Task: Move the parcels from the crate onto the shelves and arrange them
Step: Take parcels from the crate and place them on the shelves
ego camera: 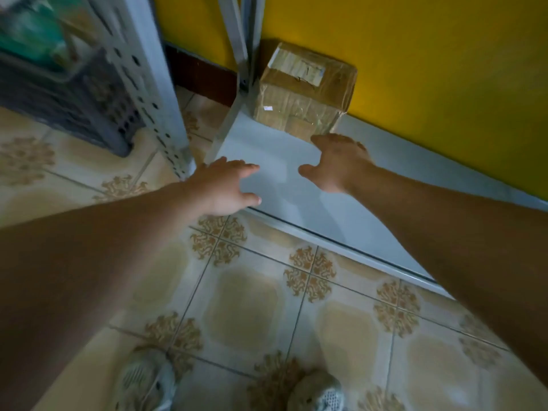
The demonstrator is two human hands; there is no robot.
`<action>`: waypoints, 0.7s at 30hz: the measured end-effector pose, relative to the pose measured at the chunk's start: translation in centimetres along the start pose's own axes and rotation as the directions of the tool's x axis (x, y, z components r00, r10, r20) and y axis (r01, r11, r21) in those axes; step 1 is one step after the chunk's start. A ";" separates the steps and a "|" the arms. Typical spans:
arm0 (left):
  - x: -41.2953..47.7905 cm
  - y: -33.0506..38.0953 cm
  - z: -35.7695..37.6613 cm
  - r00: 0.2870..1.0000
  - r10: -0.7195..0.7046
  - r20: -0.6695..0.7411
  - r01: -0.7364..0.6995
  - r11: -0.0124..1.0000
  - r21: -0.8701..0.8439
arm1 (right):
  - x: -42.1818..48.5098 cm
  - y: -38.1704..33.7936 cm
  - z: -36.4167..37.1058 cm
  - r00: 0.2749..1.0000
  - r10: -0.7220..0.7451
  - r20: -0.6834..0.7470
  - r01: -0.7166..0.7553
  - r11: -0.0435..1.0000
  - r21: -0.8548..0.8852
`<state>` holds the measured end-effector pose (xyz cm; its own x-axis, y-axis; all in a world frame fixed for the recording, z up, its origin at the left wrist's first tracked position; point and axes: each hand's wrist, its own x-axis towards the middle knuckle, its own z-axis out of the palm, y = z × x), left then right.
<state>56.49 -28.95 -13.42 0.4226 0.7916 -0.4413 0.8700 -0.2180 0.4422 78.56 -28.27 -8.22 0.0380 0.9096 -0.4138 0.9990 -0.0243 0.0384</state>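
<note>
1. While both arms reach forward over the low white shelf (326, 209), neither hand has hold of anything.
2. The left hand (225, 185) is spread flat, palm down, with fingers straight and slightly apart, above the shelf's near left corner; whether it touches the surface cannot be told.
3. The right hand (335, 164) is also open, with fingers loosely extended and the thumb held out to the side. Its fingertips lie just at the lower front edge of the parcel (308, 90), but contact cannot be confirmed.
4. The parcel, a brown cardboard box wrapped in clear tape with a pale label on top, sits upright in the shelf's back left corner. It is against the yellow wall (430, 54) and just beside a grey corner post (246, 54).
5. A dark plastic crate (59, 96) stands on the floor at the left, behind a perforated grey upright (142, 78) and well apart from the parcel. Its contents are blurred; something green shows.
6. Patterned beige tiles cover the floor (243, 307), and the person's pale shoes (145, 381) show at the bottom edge.
</note>
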 end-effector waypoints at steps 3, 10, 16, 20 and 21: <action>-6.6 1.9 -3.0 1.000 -0.010 0.007 0.011 1.000 -0.019 | -4.3 -1.7 -3.4 0.996 -0.049 0.068 0.048 0.999 0.009; -25.4 7.8 -12.6 0.997 -0.076 0.012 0.077 0.995 -0.071 | -18.1 -7.5 -14.2 0.976 -0.118 0.181 0.118 0.993 0.011; -40.7 10.9 -22.1 0.996 -0.051 -0.067 0.051 0.999 0.001 | -30.8 -13.2 -25.1 0.986 -0.144 0.082 0.137 0.987 0.083; -51.3 10.8 -28.6 0.992 -0.012 -0.129 0.029 0.992 0.125 | -38.1 -17.9 -32.2 0.986 -0.165 -0.013 0.166 0.982 0.095; -53.7 10.8 -30.3 0.990 -0.004 -0.144 0.028 0.986 0.164 | -39.7 -19.0 -34.0 0.983 -0.179 -0.029 0.181 0.979 0.098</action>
<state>35.47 -56.56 38.68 0.3781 0.8666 -0.3256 0.9112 -0.2864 0.2961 57.20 -49.82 38.42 -0.1422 0.9107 -0.3877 0.9869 0.1001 -0.1269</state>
